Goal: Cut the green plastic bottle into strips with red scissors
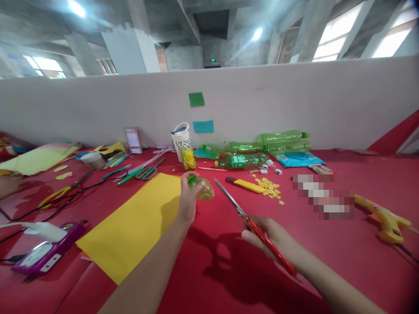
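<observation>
My left hand (187, 201) is closed around a cut-off piece of green plastic bottle (206, 190), raised over the red table. In my right hand (273, 231) is a pair of red-handled scissors (233, 201); the blades look closed and point up and left toward the bottle piece, apart from it. Below my left forearm lies a sheet of yellow paper (131, 235). A yellow utility knife (248, 186) rests beyond the scissors, beside scattered yellow stars (271, 188).
Green plastic bottles (240, 161) lie along the white partition (131, 98), near a white cup (181, 141). A yellow glue gun (382, 216) is at right. At left are a purple power strip (52, 253), black cables, yellow scissors (62, 192) and grey-green scissors (147, 172). Another person's hand (9, 186) shows at the left edge.
</observation>
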{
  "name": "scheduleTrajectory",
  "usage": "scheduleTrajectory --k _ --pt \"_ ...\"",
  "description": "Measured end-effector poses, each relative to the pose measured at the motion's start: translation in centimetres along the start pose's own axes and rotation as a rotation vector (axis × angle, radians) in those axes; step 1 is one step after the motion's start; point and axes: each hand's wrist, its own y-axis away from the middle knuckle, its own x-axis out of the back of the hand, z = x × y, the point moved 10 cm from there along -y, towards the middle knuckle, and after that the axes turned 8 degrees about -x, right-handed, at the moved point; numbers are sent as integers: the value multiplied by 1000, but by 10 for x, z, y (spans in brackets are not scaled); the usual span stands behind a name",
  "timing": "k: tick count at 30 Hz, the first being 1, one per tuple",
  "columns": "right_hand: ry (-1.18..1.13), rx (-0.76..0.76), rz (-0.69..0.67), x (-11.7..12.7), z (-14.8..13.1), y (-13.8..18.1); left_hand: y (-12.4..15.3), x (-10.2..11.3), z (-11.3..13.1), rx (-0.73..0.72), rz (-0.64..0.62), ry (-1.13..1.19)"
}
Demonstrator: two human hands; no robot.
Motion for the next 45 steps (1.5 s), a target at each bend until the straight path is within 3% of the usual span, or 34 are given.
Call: scheduleTrajectory --k 6,19,37,45 --pt "154 -68 -79 -13 3 5 -5 15 2 -15 124 30" --pt "-29 -115 -143 -23 6 7 4 -3 1 -34 5 -62" --pt "-25 -117 -133 -20 4 6 4 -1 3 -35 21 -63" --pt "-102 -176 -130 -24 17 4 7 -7 4 19 8 -66"
